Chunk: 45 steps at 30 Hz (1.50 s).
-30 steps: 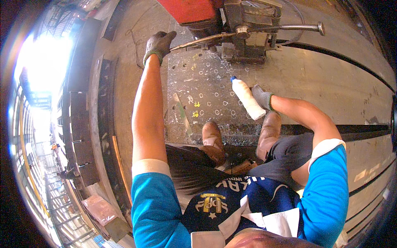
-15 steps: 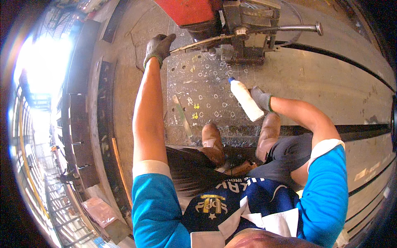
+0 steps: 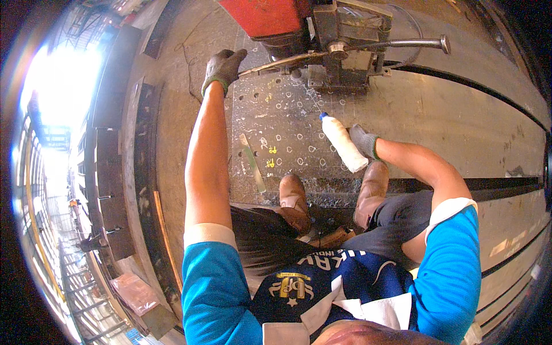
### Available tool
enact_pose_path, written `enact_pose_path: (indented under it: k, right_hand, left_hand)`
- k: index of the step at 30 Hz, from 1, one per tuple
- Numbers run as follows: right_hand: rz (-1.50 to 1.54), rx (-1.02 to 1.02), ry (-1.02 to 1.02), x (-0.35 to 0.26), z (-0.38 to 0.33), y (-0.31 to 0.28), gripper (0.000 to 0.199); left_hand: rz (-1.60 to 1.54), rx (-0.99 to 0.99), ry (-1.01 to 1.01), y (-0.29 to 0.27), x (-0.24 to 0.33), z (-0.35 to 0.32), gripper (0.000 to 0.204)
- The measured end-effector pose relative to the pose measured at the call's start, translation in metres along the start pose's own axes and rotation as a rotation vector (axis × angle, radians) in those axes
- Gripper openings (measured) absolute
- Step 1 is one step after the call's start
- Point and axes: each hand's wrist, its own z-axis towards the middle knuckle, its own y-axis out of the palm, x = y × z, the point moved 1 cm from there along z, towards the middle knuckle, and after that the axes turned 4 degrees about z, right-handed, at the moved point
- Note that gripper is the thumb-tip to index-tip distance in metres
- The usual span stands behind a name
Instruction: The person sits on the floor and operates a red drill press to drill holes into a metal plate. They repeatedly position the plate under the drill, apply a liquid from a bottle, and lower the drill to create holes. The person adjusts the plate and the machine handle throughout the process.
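Observation:
My left hand (image 3: 222, 67), in a dark grey glove, is closed around the left end of a long metal lever (image 3: 287, 62) on a red and black drilling machine (image 3: 345, 54). In my right hand (image 3: 362, 142), gloved too, is a white plastic bottle (image 3: 343, 142) with a blue cap. The bottle tilts, its cap end toward the machine. My fingers are partly hidden behind it. Below both hands lies a dark steel plate (image 3: 293, 123) with several chalk circles, yellow marks and a few drilled holes.
A flat metal strip (image 3: 253, 163) lies on the plate. My brown boots (image 3: 294, 195) stand at its near edge. The lever's other arm (image 3: 417, 43) sticks out right of the machine. Long steel beams (image 3: 135, 155) run along the left, and dark slots (image 3: 471, 86) cross the right.
The bottle and my right hand sit slightly lower in the picture, beside the right boot. My left hand keeps its hold on the lever, which looks almost unmoved.

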Motion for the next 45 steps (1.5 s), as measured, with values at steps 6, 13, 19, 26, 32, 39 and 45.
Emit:
enact_pose_path:
  k: [6, 13, 19, 26, 32, 39, 45]
  right_hand:
    - [0.042, 0.028, -0.011, 0.0, 0.001, 0.001, 0.045]
    - [0.047, 0.042, -0.089, 0.0, -0.003, 0.0, 0.045]
    - [-0.229, 0.055, -0.198, -0.011, 0.014, 0.033, 0.045]
    - [-0.335, 0.099, -0.255, -0.026, 0.009, 0.041, 0.044]
    - [-0.368, 0.116, -0.271, -0.028, 0.014, 0.043, 0.044]
    - [-0.4, 0.115, -0.29, -0.029, 0.016, 0.046, 0.043]
    - [-0.422, 0.132, -0.297, -0.022, 0.012, 0.032, 0.043]
  left_hand:
    - [-0.033, 0.006, -0.021, 0.008, -0.003, 0.0, 0.06]
    - [-0.059, -0.003, 0.007, 0.019, 0.001, 0.017, 0.058]
    - [-0.438, -0.075, -0.071, 0.03, -0.042, 0.024, 0.068]
    - [-0.482, -0.148, -0.073, 0.026, -0.041, 0.037, 0.062]
    - [-0.46, -0.139, -0.087, 0.035, -0.043, 0.038, 0.072]
    - [-0.481, -0.141, -0.097, 0.034, -0.045, 0.041, 0.072]
    - [-0.56, -0.146, -0.127, 0.042, -0.045, 0.04, 0.068]
